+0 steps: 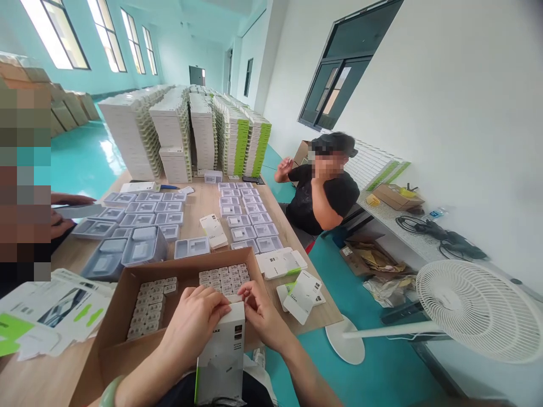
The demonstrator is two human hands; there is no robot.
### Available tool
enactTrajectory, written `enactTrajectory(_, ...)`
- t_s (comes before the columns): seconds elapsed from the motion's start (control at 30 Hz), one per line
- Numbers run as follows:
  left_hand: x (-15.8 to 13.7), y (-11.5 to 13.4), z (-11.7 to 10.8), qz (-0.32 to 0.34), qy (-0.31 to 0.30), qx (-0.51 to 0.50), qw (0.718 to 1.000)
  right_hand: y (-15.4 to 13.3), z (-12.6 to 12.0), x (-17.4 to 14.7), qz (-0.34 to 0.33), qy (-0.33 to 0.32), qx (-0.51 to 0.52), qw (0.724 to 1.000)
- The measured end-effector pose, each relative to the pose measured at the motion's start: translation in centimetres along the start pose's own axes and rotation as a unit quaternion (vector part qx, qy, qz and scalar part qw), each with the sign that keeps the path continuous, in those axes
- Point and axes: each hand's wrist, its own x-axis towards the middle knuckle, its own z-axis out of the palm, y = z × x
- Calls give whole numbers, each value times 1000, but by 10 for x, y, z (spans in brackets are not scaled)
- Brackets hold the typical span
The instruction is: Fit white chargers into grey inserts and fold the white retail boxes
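A white packaging box (221,362) with a green edge stands upright before me at the table's near edge. My left hand (197,316) is closed over its upper left, fingertips on the top edge. At the upper right corner, my right hand (262,315) pinches the rim of the same box, thumb and fingers bent together. Just beyond the hands lies an open brown carton (106,339), holding small white printed cubes (146,308) on its left and more small white cubes (224,277) at its far right. The lower end of the white box runs toward my lap.
Clear plastic trays (169,219) cover the middle of the table. Flat printed sleeves (63,311) lie left; flattened boxes (302,297) lie right. Tall box stacks (173,130) stand behind. One person (322,192) sits at right, another's hand (74,199) shows left. A white fan (479,311) stands right.
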Motion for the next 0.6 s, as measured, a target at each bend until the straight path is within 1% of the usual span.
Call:
enactTrajectory(0.1,1,0,2,2,8,14,1000,4,2,-2,-41,32,-20,998)
enactTrajectory(0.2,1,-2,6,9,17,15,1000,6,2,-3,-63,43,-25,997)
enactTrajectory(0.3,-1,-7,14,19,37,-5,999,5,2,-4,-61,42,-13,997)
enactTrajectory(0.37,-2,-11,21,23,67,-34,997,5,3,-3,-52,49,-5,997)
enactTrajectory(0.43,-4,-16,29,25,105,-90,990,6,5,-3,-42,61,2,997)
enactTrajectory(0.5,-6,-22,37,8,160,-180,971,7,7,-4,-33,71,10,997)
enactTrajectory(0.53,-7,-25,41,-17,193,-231,953,7,8,-5,-30,74,15,997)
enactTrajectory(0.57,-9,-28,43,-54,218,-290,930,7,9,-6,-26,78,20,996)
enactTrajectory(0.6,-11,-30,45,-101,227,-355,901,6,9,-7,-24,84,26,996)
